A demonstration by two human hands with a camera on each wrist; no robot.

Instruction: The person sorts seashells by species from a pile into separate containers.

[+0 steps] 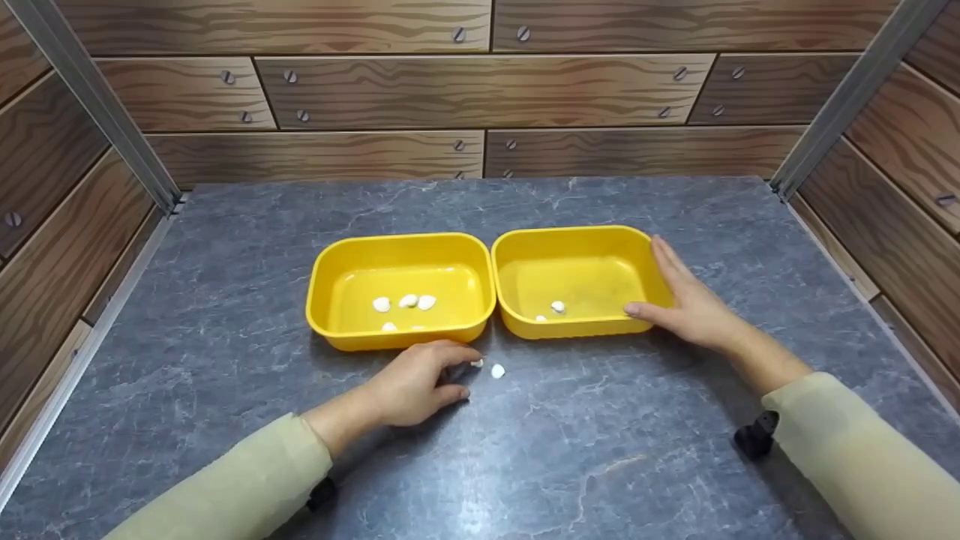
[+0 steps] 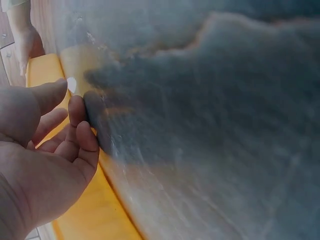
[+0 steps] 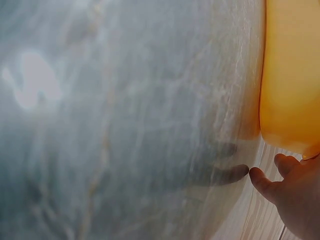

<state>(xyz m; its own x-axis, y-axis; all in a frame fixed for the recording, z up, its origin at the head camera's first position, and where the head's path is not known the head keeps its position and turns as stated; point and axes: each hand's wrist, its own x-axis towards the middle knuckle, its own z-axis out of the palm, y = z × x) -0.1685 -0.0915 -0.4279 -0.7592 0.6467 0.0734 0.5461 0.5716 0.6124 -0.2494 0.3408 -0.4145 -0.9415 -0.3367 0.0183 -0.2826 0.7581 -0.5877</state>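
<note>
My left hand (image 1: 416, 386) is low over the table in front of the left yellow tray (image 1: 401, 343), thumb and fingers bent and apart. At its fingertips lies a small white pebble-like piece (image 1: 478, 363), and a second white piece (image 1: 499, 371) is just to the right. In the left wrist view, a white piece (image 2: 72, 84) shows beyond the thumb tip. My right hand (image 1: 694, 307) rests against the right yellow tray (image 1: 574, 328), fingers straight along its right side and thumb by its front rim. In the right wrist view, the fingers (image 3: 265, 184) show below the tray wall.
Several white pieces (image 1: 408, 301) lie in the left tray; two, one partly hidden, lie in the right tray (image 1: 557, 307). The trays stand side by side on a grey marbled table (image 1: 600, 435). Wood-patterned walls (image 1: 480, 90) with metal corner posts enclose the back and sides.
</note>
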